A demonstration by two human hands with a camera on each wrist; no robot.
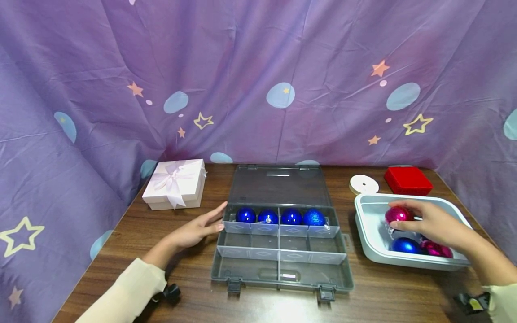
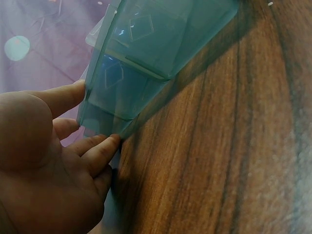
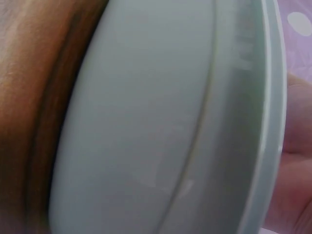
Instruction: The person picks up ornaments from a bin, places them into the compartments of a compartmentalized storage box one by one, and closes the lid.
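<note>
A clear grey compartment box (image 1: 246, 268) lies with its lid (image 1: 278, 186) folded back. Its back row holds several shiny blue Christmas balls (image 1: 245, 216); the two rows in front hold none. My left hand (image 1: 194, 231) touches the box's left side with extended fingers, and in the left wrist view its fingertips (image 2: 112, 140) meet the box wall. Over the pale plastic bin (image 1: 365, 237), my right hand (image 1: 440, 224) pinches a pink Christmas ball (image 1: 396, 216) between thumb and fingers. Beneath it in the bin are a blue ball (image 1: 405, 246) and a pink ball (image 1: 437, 250).
At the back left stands a white gift box (image 1: 173, 186) with a ribbon bow. A white ribbon spool (image 1: 364, 184) and a red box (image 1: 409, 180) sit behind the bin. The bin's wall (image 3: 136, 107) fills most of the right wrist view. A purple curtain (image 1: 258, 67) hangs behind the table.
</note>
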